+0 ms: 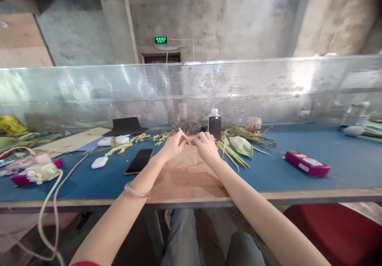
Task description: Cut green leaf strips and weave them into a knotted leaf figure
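Under a green EXIT sign [160, 40] — both hands [174, 144] [205, 146] pinch one leaf strip [188, 140].

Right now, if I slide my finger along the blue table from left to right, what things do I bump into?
White oval case → black phone → left hand → right hand, both pinching a green strip → big green leaf → pink box.

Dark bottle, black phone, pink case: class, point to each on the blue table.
dark bottle [214, 127], head view, on its dark body below the white cap
black phone [139, 161], head view, middle of its screen
pink case [307, 163], head view, middle of its top
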`<action>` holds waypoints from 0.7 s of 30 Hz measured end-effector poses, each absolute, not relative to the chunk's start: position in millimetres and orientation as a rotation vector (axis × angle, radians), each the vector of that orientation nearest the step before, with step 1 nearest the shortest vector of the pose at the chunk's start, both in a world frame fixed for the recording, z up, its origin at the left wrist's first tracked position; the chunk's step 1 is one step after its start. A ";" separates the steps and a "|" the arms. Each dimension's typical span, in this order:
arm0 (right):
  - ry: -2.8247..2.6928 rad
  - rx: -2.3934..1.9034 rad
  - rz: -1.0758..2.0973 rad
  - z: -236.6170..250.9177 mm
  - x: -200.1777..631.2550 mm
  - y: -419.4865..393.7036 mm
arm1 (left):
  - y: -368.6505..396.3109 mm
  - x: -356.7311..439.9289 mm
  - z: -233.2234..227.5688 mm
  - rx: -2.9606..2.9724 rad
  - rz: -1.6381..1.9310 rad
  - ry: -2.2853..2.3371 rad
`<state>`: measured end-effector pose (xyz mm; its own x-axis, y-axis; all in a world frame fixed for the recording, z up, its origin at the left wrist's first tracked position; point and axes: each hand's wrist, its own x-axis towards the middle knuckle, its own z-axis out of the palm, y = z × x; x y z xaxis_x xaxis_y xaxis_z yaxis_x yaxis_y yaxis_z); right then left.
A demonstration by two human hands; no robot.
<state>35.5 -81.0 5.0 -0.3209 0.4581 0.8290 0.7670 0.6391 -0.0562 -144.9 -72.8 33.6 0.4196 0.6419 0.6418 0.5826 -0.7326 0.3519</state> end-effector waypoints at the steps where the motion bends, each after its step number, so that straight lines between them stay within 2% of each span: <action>1: -1.992 -0.954 -0.452 4.6 34.8 -80.5 | -72.9 -145.4 33.8 2.603 1.218 1.131; 21: -2.023 -0.834 -0.401 -0.6 33.8 -79.5 | -75.7 -146.3 39.1 2.766 1.310 1.078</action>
<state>33.8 -79.5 -0.6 -0.3826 0.4049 0.8305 0.6912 0.7219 -0.0335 -146.3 -75.7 39.1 0.4549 0.5234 0.7205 0.6067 -0.7744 0.1796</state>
